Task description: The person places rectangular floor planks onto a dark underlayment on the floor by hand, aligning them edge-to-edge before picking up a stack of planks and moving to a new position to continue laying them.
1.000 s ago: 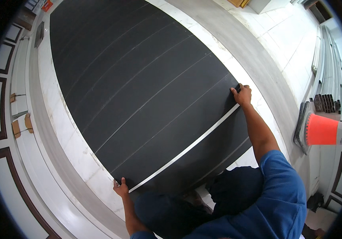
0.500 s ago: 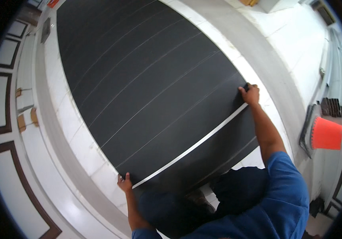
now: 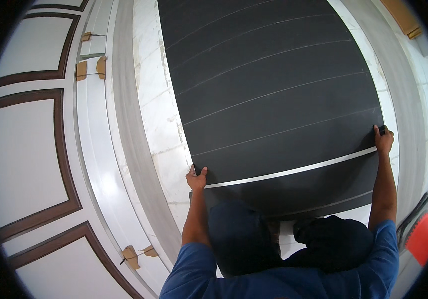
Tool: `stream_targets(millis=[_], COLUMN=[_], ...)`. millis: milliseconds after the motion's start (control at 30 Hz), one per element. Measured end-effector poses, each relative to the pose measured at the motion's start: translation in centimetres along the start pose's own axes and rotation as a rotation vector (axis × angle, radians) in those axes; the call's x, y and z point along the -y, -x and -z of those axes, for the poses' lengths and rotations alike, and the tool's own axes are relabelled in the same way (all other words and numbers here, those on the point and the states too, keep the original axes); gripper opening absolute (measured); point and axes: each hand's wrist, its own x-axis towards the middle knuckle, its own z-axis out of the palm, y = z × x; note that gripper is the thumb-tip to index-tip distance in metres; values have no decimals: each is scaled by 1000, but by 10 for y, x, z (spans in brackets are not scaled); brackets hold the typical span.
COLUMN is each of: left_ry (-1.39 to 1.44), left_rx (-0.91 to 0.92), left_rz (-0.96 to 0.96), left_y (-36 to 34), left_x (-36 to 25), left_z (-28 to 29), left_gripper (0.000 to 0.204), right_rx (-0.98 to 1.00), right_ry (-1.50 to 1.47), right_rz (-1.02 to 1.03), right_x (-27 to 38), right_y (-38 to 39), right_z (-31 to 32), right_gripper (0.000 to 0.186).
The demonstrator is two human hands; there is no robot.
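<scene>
A long black panel (image 3: 279, 112) crossed by thin pale lines stretches away from me. Along its near end runs a white strip (image 3: 293, 171). My left hand (image 3: 197, 179) grips the panel's left side close to the near corner, thumb on top and fingers at the edge. At the right side, my right hand (image 3: 384, 141) grips it near the other corner. A small dark patch shows between that hand's thumb and fingers; I cannot make out what it is. Nearer me, below the strip, lies another black surface (image 3: 293, 192) with a pale line across it.
My bent knees (image 3: 333, 244) are close to the near end. White tiles (image 3: 161, 119) border the panel. On the left lie long white pieces with cardboard bits (image 3: 131, 256) tied on, beside brown-framed white panelling (image 3: 29, 159). An orange cone (image 3: 422, 239) stands at the right.
My view has turned, so the panel now runs more straight ahead and the cone sits lower at the right rim. Both hands keep their grip near the same corners.
</scene>
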Motion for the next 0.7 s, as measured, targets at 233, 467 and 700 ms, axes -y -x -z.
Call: stream_targets(millis=[233,467,700], left_ry=[-38,-49,163], left_rx=[-14,-10,124], left_rz=[57,80,13], left_y=[4,4,10], left_x=[-5,-20,-54], left_z=[-1,3,3], left_gripper=[75,75,59], right_rx=[-19,-5,60], right_ry=[-11,-18,-78], right_rz=[32,33,-40], right_x=[-10,-13,-7], right_y=[-5,-7,4], right_z=[-3,-5,12], right_gripper=[67,67,70])
